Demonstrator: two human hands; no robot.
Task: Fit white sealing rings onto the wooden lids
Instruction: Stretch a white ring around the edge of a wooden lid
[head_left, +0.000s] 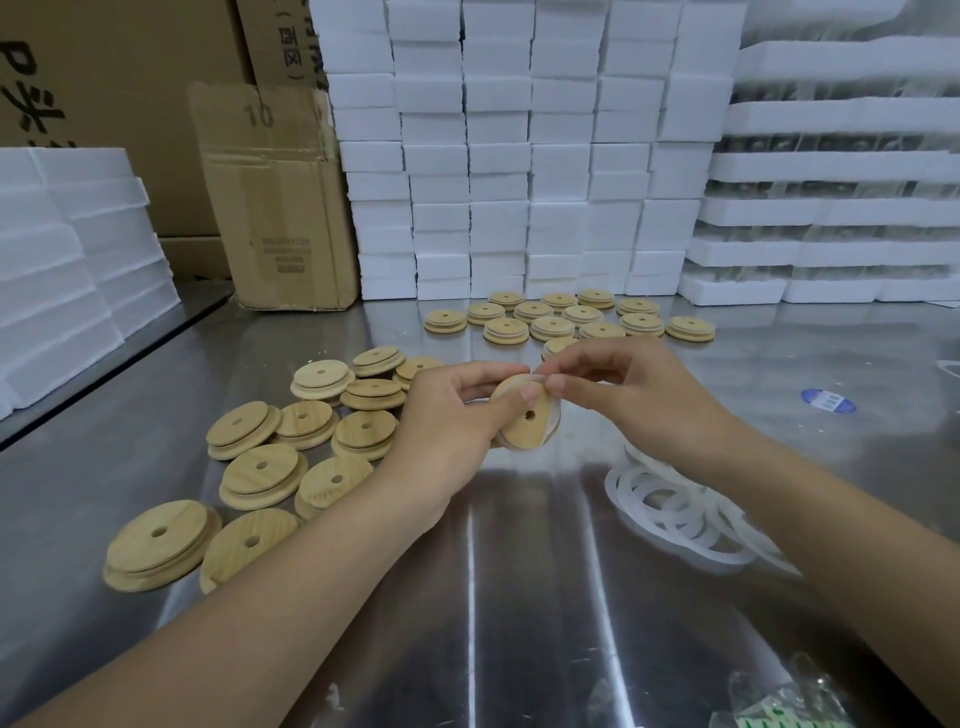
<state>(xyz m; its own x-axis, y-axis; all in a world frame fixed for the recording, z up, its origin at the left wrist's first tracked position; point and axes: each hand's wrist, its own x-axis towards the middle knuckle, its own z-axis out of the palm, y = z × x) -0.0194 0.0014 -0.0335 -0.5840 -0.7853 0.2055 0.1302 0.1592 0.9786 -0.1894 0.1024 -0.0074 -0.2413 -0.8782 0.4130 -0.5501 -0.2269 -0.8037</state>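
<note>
Gripping the wooden lid (524, 421) at frame centre, the left hand (447, 415) should steady it while the right hand (623, 389) — pinching the white sealing ring (554, 418) at its upper edge — stretches it evenly round.

Pale, matt wooden lids (262, 470) are showing fine grain; the steel table (519, 597) is gleaming, glossy and streaked; translucent white rings (670, 512) are looking rubbery; foam blocks (498, 156) are looking grainy.
</note>
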